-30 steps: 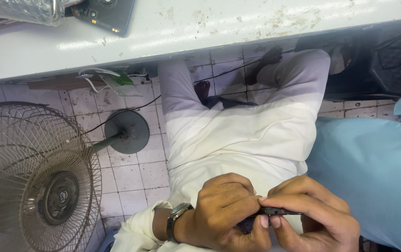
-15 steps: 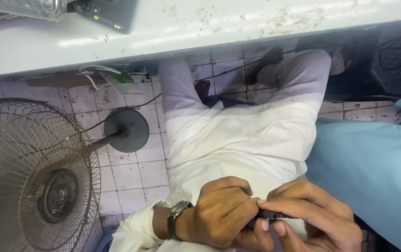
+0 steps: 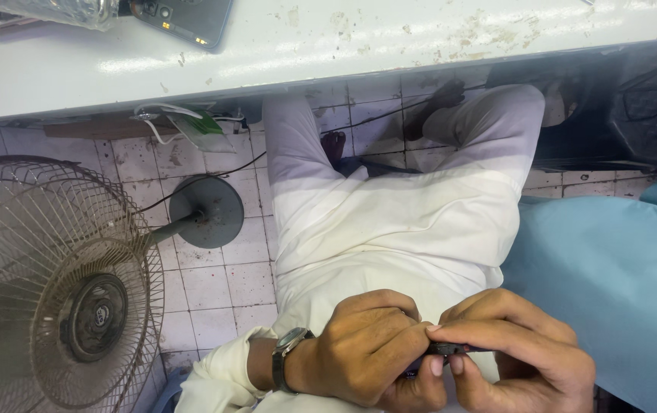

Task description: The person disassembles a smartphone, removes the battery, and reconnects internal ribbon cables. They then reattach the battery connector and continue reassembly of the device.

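Both hands are curled tight, the left hand (image 3: 370, 356) and right hand (image 3: 516, 352) pinching one small dark thing (image 3: 449, 349) over the lap.

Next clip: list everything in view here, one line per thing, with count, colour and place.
Small object: one, dark, pinched between the fingertips of both hands over the lap; its kind cannot be told.
Pedestal fan: one, grey wire cage, lower left, round base on the tiled floor.
Worktop: one, white and stained, along the top.
Phone-like device: one, dark, top left on the worktop.
Cable: one, dark, running over the floor.
Blue cloth: one, light blue, at right.
Wristwatch: one, dark, left wrist.
Trousers: white, centre.
Left hand: one, bottom centre.
Right hand: one, bottom right.
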